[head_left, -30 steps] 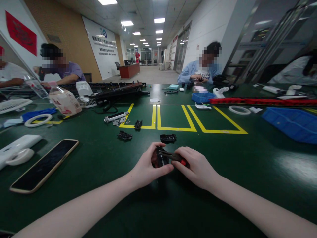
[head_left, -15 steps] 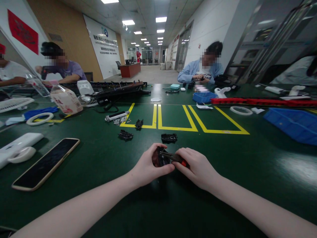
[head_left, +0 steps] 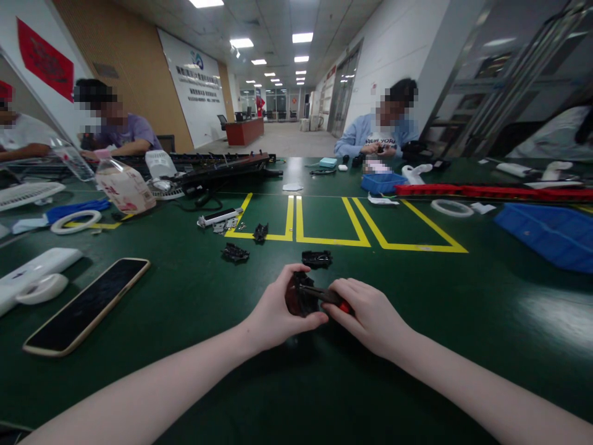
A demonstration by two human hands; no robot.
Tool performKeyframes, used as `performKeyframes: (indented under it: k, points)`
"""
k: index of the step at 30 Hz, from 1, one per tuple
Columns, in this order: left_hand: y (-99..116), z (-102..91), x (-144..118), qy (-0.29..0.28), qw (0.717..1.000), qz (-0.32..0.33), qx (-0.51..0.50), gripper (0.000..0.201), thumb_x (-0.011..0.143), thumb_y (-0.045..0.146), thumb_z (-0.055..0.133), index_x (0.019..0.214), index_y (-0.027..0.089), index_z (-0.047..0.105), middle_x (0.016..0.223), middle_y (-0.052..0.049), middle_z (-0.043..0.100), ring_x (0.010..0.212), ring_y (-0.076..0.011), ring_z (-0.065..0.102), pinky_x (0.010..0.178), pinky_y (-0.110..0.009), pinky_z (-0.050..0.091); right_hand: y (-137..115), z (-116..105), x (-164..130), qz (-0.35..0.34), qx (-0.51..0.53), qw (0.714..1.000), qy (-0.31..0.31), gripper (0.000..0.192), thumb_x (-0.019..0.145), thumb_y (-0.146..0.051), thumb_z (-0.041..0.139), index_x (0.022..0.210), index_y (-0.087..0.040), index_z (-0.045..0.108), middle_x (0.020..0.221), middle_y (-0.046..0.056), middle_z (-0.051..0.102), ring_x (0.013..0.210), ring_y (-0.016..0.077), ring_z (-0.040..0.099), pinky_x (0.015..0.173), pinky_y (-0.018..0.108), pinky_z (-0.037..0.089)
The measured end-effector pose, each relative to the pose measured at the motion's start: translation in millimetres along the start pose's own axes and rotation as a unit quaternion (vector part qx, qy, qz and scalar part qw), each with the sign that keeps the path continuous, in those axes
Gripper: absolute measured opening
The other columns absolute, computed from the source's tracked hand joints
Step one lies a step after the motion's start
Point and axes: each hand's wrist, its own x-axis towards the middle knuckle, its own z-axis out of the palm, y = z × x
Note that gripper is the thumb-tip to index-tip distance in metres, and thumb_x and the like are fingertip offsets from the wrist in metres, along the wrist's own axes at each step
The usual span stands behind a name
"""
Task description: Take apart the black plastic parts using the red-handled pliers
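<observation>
My left hand point(head_left: 278, 309) is closed round a black plastic part point(head_left: 303, 296), fingers on its far side and thumb along the near edge. Pliers point(head_left: 324, 295) with dark jaws and a bit of red on the handle are gripped in my right hand point(head_left: 364, 312). The jaws reach onto the part; what exactly they pinch is too small to make out. Just beyond my hands lies a similar black plastic piece point(head_left: 317, 258). Two more black pieces, one point(head_left: 235, 252) nearer and one point(head_left: 260, 232) farther, rest to the left.
On the green table point(head_left: 194, 284), a phone point(head_left: 88, 306) and a white device point(head_left: 39, 272) lie at left. Yellow tape point(head_left: 333, 240) marks areas ahead. A blue bin point(head_left: 546, 238) stands at right, a long red strip point(head_left: 486, 191) behind it. Other people sit across the table.
My hands and the pliers have barely shifted; the black part is tilted slightly differently in my left hand. The pieces on the table lie as before.
</observation>
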Motion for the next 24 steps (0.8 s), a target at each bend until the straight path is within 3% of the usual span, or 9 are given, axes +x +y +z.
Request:
performKeyframes:
  k: [6,24]
  points:
    - [0.8,-0.7,-0.7,0.005,0.999,0.020,0.026,0.074,0.074,0.032,0.083,0.135,0.026,0.042,0.120,-0.006,0.064,0.107,-0.0230,0.065,0.088,-0.035,0.055,0.2,-0.8,0.6,0.013,0.016,1.000,-0.011,0.020,0.099,-0.037,0.051,0.092,-0.020,0.058,0.088,0.006,0.066,0.076,0.0189,0.059,0.065,0.032,0.045]
    - [1.4,-1.8,0.2,-0.022,1.000,-0.011,-0.011,0.062,0.074,0.034,0.084,0.125,0.021,0.051,0.113,-0.005,0.067,0.103,-0.0219,0.066,0.089,-0.036,0.054,-2.5,-2.2,0.6,0.004,0.004,1.000,-0.016,0.018,0.098,-0.036,0.052,0.091,-0.020,0.058,0.087,0.006,0.066,0.075,0.0186,0.059,0.064,0.031,0.044]
